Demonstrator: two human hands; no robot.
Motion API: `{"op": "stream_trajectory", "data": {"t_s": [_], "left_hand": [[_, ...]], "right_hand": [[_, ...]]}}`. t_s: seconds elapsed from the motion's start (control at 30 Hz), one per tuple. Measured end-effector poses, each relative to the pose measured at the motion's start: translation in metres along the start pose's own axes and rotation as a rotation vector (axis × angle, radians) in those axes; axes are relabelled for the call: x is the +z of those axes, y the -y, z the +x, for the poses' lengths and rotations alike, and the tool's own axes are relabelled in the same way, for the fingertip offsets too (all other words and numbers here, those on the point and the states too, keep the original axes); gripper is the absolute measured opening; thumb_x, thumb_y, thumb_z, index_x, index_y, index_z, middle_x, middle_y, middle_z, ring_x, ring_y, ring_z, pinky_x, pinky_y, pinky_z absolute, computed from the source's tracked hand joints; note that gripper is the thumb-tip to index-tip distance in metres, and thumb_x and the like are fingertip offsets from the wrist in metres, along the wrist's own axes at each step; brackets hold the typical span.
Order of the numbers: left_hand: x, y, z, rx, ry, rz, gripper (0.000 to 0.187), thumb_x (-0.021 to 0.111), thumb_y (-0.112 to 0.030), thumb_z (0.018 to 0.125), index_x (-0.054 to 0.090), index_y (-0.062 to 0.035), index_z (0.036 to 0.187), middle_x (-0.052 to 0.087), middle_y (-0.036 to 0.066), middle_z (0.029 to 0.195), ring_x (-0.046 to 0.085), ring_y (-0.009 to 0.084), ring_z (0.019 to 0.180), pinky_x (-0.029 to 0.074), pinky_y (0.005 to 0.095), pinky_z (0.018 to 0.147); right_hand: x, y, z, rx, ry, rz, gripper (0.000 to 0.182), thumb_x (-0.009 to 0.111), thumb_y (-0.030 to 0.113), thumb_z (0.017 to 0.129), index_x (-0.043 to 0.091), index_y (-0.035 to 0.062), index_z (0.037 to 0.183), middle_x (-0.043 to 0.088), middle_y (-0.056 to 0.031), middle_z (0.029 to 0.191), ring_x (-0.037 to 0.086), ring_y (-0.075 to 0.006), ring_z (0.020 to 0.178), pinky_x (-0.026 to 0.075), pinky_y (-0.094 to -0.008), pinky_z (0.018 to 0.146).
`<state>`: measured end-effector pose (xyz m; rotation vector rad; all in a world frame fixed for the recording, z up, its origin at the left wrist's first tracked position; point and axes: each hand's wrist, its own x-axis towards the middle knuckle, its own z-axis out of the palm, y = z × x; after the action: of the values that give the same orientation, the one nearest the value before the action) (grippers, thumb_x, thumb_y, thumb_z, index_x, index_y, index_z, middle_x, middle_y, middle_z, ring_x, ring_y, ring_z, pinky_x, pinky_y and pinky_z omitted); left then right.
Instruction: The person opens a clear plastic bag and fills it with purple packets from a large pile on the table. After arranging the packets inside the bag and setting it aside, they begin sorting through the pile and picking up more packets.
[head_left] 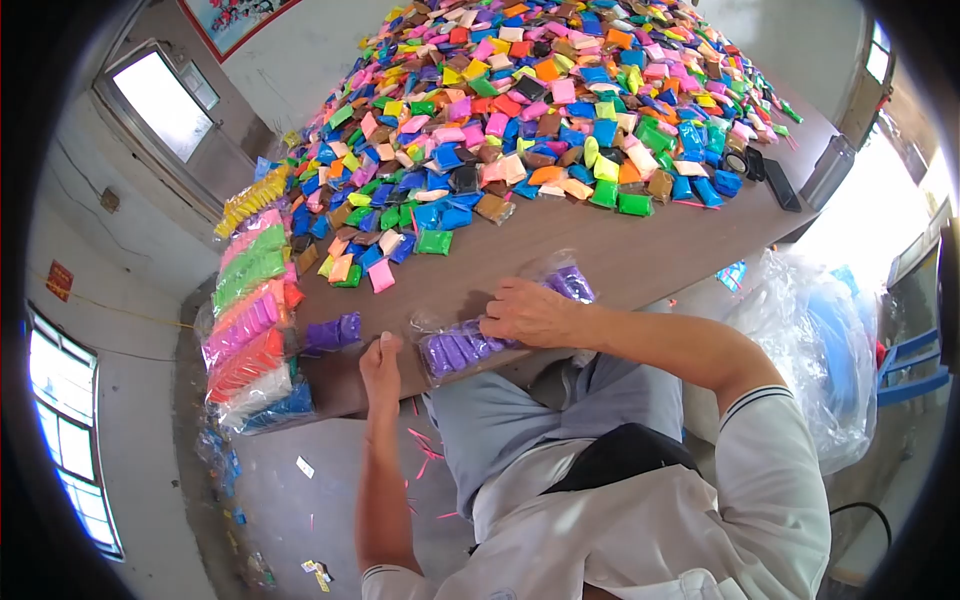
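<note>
A transparent plastic bag with a row of purple packets (pixel 455 350) lies along the table's near edge, in front of my lap. My right hand (pixel 525 312) is curled over the bag's right part, its fingers closed on it. Just left of the bag is my left hand (pixel 380 368), closed with the thumb uppermost; whatever may be in its fingers is hidden. More purple packets (pixel 570 283) in transparent wrap lie beyond my right wrist. To the left of my left hand sits a small group of purple packets (pixel 333 332).
A huge heap of small coloured packets (pixel 520 110) covers the far part of the brown table (pixel 440 285). Filled bags sorted by colour (pixel 245 320) line the left edge. A phone (pixel 780 185) and a metal flask (pixel 829 172) stand far right. Transparent plastic sheeting (pixel 810 350) hangs at right.
</note>
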<state>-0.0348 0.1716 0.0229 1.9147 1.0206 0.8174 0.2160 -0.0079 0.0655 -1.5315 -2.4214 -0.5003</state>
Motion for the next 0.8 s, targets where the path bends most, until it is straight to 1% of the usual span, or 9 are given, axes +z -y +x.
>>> {"op": "stream_trajectory", "data": {"t_s": [0.1, 0.3, 0.33, 0.43, 0.5, 0.6, 0.63, 0.7, 0.8], "left_hand": [[0.011, -0.001, 0.009, 0.04, -0.002, -0.104, 0.048, 0.047, -0.036, 0.101, 0.066, 0.0062, 0.089, 0.067, 0.014, 0.082, 0.061, 0.021, 0.079, 0.047, 0.0345, 0.076], [0.02, -0.029, 0.013, 0.061, 0.055, -0.026, 0.053, 0.045, -0.041, 0.101, 0.065, 0.005, 0.083, 0.065, 0.014, 0.078, 0.059, 0.0225, 0.075, 0.046, 0.0363, 0.073], [0.019, -0.034, 0.011, 0.072, 0.071, 0.014, 0.053, 0.046, -0.041, 0.1, 0.065, 0.0047, 0.082, 0.064, 0.015, 0.077, 0.058, 0.0229, 0.074, 0.046, 0.0366, 0.072], [0.013, -0.046, 0.007, 0.078, 0.129, 0.167, 0.052, 0.05, -0.042, 0.098, 0.064, 0.0042, 0.08, 0.062, 0.017, 0.075, 0.057, 0.0247, 0.071, 0.045, 0.0377, 0.071], [0.008, -0.052, 0.007, 0.049, 0.182, 0.311, 0.051, 0.053, -0.043, 0.096, 0.063, 0.0043, 0.079, 0.061, 0.019, 0.074, 0.057, 0.0265, 0.07, 0.045, 0.0387, 0.07], [0.006, -0.053, 0.016, 0.136, 0.198, 0.368, 0.048, 0.059, -0.042, 0.095, 0.061, 0.0034, 0.077, 0.058, 0.009, 0.069, 0.051, 0.0153, 0.069, 0.043, 0.0353, 0.063], [0.008, -0.052, 0.02, 0.171, 0.186, 0.38, 0.048, 0.058, -0.041, 0.094, 0.062, 0.0043, 0.079, 0.06, 0.013, 0.072, 0.053, 0.0218, 0.07, 0.043, 0.0379, 0.065], [0.014, -0.045, 0.03, 0.242, 0.163, 0.401, 0.048, 0.058, -0.04, 0.093, 0.063, 0.0062, 0.081, 0.062, 0.021, 0.076, 0.058, 0.0346, 0.071, 0.045, 0.0431, 0.068], [0.024, -0.028, 0.045, 0.159, 0.225, 0.351, 0.046, 0.056, -0.038, 0.094, 0.064, 0.0054, 0.082, 0.062, 0.02, 0.074, 0.058, 0.034, 0.07, 0.045, 0.043, 0.067]], "right_hand": [[0.004, 0.0, -0.001, 0.005, -0.021, -0.017, 0.021, 0.054, 0.015, 0.085, 0.059, 0.0145, 0.106, 0.056, -0.0025, 0.083, 0.058, -0.0188, 0.083, 0.043, -0.0337, 0.082], [0.0, 0.004, -0.002, 0.001, -0.045, -0.072, 0.034, 0.052, 0.017, 0.087, 0.058, 0.0176, 0.121, 0.056, -0.0016, 0.081, 0.058, -0.0174, 0.082, 0.042, -0.0326, 0.082], [0.001, 0.004, -0.002, 0.001, -0.045, -0.079, 0.035, 0.052, 0.017, 0.088, 0.058, 0.0181, 0.122, 0.056, -0.0013, 0.081, 0.059, -0.0171, 0.081, 0.042, -0.0325, 0.082], [0.001, 0.006, -0.001, 0.01, -0.02, -0.071, 0.027, 0.052, 0.019, 0.089, 0.06, 0.0181, 0.115, 0.059, -0.0008, 0.083, 0.059, -0.0171, 0.083, 0.042, -0.034, 0.08], [0.003, 0.007, -0.001, 0.02, -0.028, -0.064, 0.032, 0.052, 0.017, 0.089, 0.059, 0.0185, 0.119, 0.057, -0.0002, 0.082, 0.059, -0.0161, 0.081, 0.042, -0.033, 0.082], [0.007, 0.007, -0.003, 0.022, -0.052, -0.059, 0.034, 0.052, 0.017, 0.088, 0.059, 0.0186, 0.122, 0.056, 0.0003, 0.081, 0.059, -0.0154, 0.08, 0.042, -0.0325, 0.082], [0.007, 0.006, -0.004, 0.021, -0.062, -0.058, 0.034, 0.052, 0.017, 0.088, 0.059, 0.0186, 0.122, 0.056, 0.0004, 0.081, 0.059, -0.0153, 0.08, 0.042, -0.0325, 0.082], [0.008, 0.006, -0.004, 0.025, -0.094, -0.037, 0.028, 0.054, 0.018, 0.086, 0.061, 0.0179, 0.114, 0.058, -0.0004, 0.081, 0.06, -0.017, 0.08, 0.042, -0.0334, 0.079], [0.009, 0.006, -0.004, 0.031, -0.119, -0.016, 0.024, 0.056, 0.018, 0.084, 0.062, 0.0172, 0.108, 0.06, -0.0013, 0.081, 0.06, -0.0184, 0.08, 0.043, -0.0341, 0.077]]}}
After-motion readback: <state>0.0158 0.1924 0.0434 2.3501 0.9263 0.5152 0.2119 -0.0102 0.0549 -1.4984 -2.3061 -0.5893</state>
